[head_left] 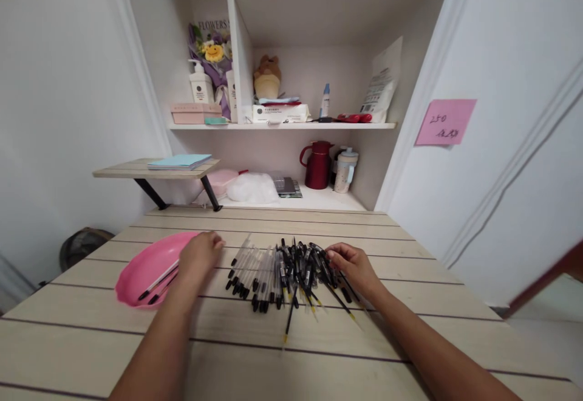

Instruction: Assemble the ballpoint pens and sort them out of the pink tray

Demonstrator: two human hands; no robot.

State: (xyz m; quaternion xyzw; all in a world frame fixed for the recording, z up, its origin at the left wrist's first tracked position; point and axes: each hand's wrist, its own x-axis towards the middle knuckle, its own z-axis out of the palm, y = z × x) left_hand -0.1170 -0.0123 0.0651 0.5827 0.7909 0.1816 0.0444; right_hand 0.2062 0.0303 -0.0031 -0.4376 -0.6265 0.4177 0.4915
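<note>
On the table lies a pile of black pen parts (303, 264), with caps, clips and thin black refills with yellow ends jumbled together. To its left, several clear pen barrels (255, 267) with black ends lie roughly side by side. My right hand (355, 267) touches the pile's right edge, thumb and fingers pinched together; what is between them is hidden. My left hand (203, 256) is over the right side of a pink tray (136, 264), its fingers curled in and mostly out of sight. Inside the tray rest a few pens (157, 282), partly covered by my left forearm.
At the back left a small raised shelf (136, 169) on black legs carries blue paper (180, 161). Behind the table, a white shelf unit (282, 126) holds a red jug (317, 164), a pale cup (346, 170) and a white plastic bag (252, 188). A pink note (446, 121) is on the right wall.
</note>
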